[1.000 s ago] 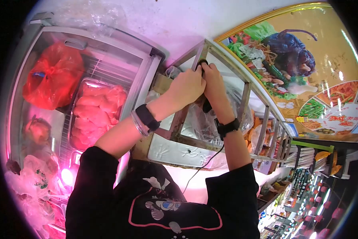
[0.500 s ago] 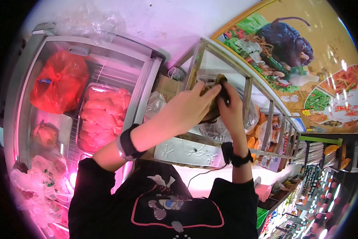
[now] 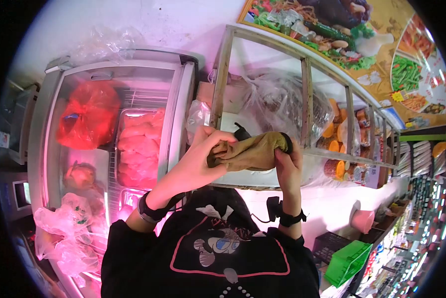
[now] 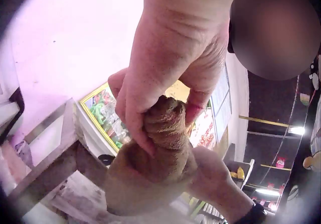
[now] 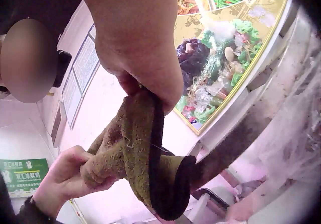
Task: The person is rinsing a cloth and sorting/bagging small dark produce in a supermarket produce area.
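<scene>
A brown cloth (image 3: 252, 153) with a dark edge stretches between my two hands, in front of the rusty metal rack. My left hand (image 3: 200, 158) grips its bunched left end, fingers curled round the folds. At the other end, my right hand (image 3: 289, 166) pinches the cloth near the dark edge, thumb in front. In the left wrist view the cloth (image 4: 168, 133) is rolled into thick folds under the left fingers. The right wrist view shows the cloth (image 5: 135, 148) hanging in a fold below the right hand (image 5: 140, 68), its fuzzy texture showing.
The metal rack (image 3: 306, 94) holds clear plastic bags (image 3: 267, 99) and jars with orange lids (image 3: 335, 146). An open-topped chiller on the left has a tray of pale meat (image 3: 139, 149) and a red bag (image 3: 89, 116). A green crate (image 3: 349, 260) stands lower right.
Both hands have come down from the rack's upper corner toward the body and moved apart. The cloth, mostly hidden before, is now spread between them. The head view has shifted.
</scene>
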Tool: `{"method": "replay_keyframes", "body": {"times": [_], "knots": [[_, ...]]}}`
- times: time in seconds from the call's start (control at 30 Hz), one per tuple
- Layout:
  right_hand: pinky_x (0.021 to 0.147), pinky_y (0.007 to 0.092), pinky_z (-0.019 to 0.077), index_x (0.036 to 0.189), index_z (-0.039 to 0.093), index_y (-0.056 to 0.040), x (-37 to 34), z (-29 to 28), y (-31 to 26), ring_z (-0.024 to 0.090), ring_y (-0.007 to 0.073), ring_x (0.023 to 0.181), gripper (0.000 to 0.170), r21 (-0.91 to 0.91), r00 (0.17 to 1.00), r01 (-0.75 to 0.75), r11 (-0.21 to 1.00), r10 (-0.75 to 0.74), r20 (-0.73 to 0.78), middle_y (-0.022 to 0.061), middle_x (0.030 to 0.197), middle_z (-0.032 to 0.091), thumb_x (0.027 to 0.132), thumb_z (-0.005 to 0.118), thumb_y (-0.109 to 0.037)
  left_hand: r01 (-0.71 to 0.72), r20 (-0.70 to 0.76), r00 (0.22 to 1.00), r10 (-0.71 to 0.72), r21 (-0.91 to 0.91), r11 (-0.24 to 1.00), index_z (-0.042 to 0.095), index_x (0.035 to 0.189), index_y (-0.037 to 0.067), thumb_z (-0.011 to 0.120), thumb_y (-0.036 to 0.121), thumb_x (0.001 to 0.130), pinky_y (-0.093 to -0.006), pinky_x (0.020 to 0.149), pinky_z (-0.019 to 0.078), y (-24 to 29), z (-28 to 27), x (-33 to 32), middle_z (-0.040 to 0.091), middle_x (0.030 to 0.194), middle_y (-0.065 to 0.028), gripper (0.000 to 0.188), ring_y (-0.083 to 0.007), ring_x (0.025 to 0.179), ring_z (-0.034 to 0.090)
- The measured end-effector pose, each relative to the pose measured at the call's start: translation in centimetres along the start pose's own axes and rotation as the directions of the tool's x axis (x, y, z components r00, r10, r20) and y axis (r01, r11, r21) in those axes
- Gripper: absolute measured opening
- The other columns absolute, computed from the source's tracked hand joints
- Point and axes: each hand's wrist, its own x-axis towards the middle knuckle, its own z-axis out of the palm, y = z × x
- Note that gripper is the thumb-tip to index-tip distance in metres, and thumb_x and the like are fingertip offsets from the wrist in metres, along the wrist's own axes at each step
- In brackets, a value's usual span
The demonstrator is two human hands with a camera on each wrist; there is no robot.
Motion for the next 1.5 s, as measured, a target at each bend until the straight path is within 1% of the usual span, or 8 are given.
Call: {"method": "replay_keyframes", "body": {"times": [0.2, 0.3, 0.5, 0.57, 0.67, 1.03, 1.23, 1.5], "knots": [[0.081, 0.0229, 0.0403, 0.11, 0.053, 0.0009, -2.0, -0.7, -0.4, 0.051, 0.0101, 0.091, 0.027, 0.015, 0.992, -0.034, 0.999, 0.032, 0.12, 0.0031, 0.098, 0.058, 0.085, 0.06, -0.007, 0.17, 0.034, 0.985, -0.167, -0.166, 0.971, 0.042, 0.105, 0.007, 0.073, 0.005, 0.07, -0.0267, 0.085, 0.0364, 0.1, 1.6, -1.8, 0.041, 0.103, -0.0061, 0.047, -0.0133, 0.095, 0.042], [0.071, 0.0225, 0.0409, 0.103, 0.054, 0.0004, -2.0, -1.0, -1.6, 0.049, 0.0079, 0.078, 0.025, -0.256, 0.957, -0.052, 0.965, 0.122, 0.265, 0.0008, 0.088, 0.058, 0.084, 0.064, -0.015, 0.251, 0.077, 0.968, -0.239, -0.304, 0.919, 0.04, 0.103, 0.007, 0.073, 0.01, 0.074, -0.0251, 0.078, 0.037, 1.5, 1.6, -2.5, 0.041, 0.099, -0.0029, 0.044, -0.0097, 0.089, 0.041], [0.063, 0.0232, 0.0409, 0.1, 0.055, 0.0009, -2.9, -1.0, -2.6, 0.049, 0.0086, 0.069, 0.024, -0.375, 0.915, 0.074, 0.924, 0.087, 0.394, 0.0056, 0.075, 0.057, 0.085, 0.063, -0.015, 0.306, 0.01, 0.947, -0.321, -0.33, 0.893, 0.04, 0.111, 0.006, 0.066, 0.009, 0.08, -0.025, 0.076, 0.0375, 3.4, 2.2, -4.2, 0.041, 0.097, -0.0026, 0.041, -0.01, 0.089, 0.041], [0.059, 0.0244, 0.0411, 0.1, 0.056, 0.0021, -3.0, -0.3, -3.0, 0.049, 0.011, 0.063, 0.021, -0.391, 0.911, 0.115, 0.913, 0.06, 0.408, 0.0081, 0.075, 0.058, 0.086, 0.061, -0.013, 0.131, -0.05, 0.989, -0.136, -0.089, 0.987, 0.041, 0.122, 0.004, 0.059, 0.007, 0.084, -0.0293, 0.086, 0.0372, 4.0, 2.1, -4.6, 0.043, 0.105, -0.0059, 0.043, -0.0166, 0.097, 0.045], [0.059, 0.0244, 0.0411, 0.1, 0.056, 0.0024, -3.0, -0.2, -2.8, 0.05, 0.012, 0.063, 0.02, -0.381, 0.899, 0.164, 0.91, 0.021, 0.437, 0.0081, 0.075, 0.059, 0.086, 0.059, -0.011, 0.223, 0.086, 0.97, -0.229, 0.07, 0.972, 0.043, 0.126, 0.001, 0.057, 0.011, 0.086, -0.0314, 0.088, 0.0366, 3.9, 1.1, -5.8, 0.044, 0.105, -0.0102, 0.044, -0.0206, 0.1, 0.046], [0.079, 0.0278, 0.0459, 0.103, 0.06, 0.0016, -2.6, 1.4, -5.8, 0.061, 0.0189, 0.09, 0.019, -0.291, 0.859, 0.218, 0.931, -0.042, 0.511, 0.0115, 0.098, 0.064, 0.084, 0.056, -0.001, 0.361, 0.036, 0.928, -0.371, 0.16, 0.919, 0.053, 0.119, 0.004, 0.057, 0.024, 0.088, -0.0331, 0.088, 0.0411, 5.9, 0.9, -7.4, 0.045, 0.106, -0.0137, 0.037, -0.0262, 0.098, 0.051], [0.075, 0.0279, 0.0464, 0.107, 0.06, -0.0017, -1.8, -0.4, -6.1, 0.062, 0.0202, 0.086, 0.026, -0.326, 0.885, 0.302, 0.896, -0.136, 0.446, 0.0104, 0.1, 0.064, 0.082, 0.054, 0.003, 0.193, -0.074, 0.981, -0.178, 0.345, 0.919, 0.052, 0.095, -0.002, 0.067, 0.009, 0.077, -0.0347, 0.078, 0.0423, 5.3, 0.5, -6.3, 0.053, 0.092, -0.0137, 0.026, -0.031, 0.089, 0.053], [0.074, 0.0285, 0.0469, 0.104, 0.061, -0.0009, -1.9, -3.4, -7.4, 0.062, 0.0222, 0.084, 0.026, -0.35, 0.887, 0.405, 0.845, -0.27, 0.374, 0.0114, 0.097, 0.065, 0.08, 0.055, 0.005, 0.105, -0.113, 0.991, -0.067, 0.377, 0.92, 0.054, 0.094, 0.0, 0.064, 0.005, 0.078, -0.0321, 0.077, 0.0422, 6.0, 1.7, -2.6, 0.051, 0.089, -0.0123, 0.02, -0.029, 0.085, 0.053]]}}
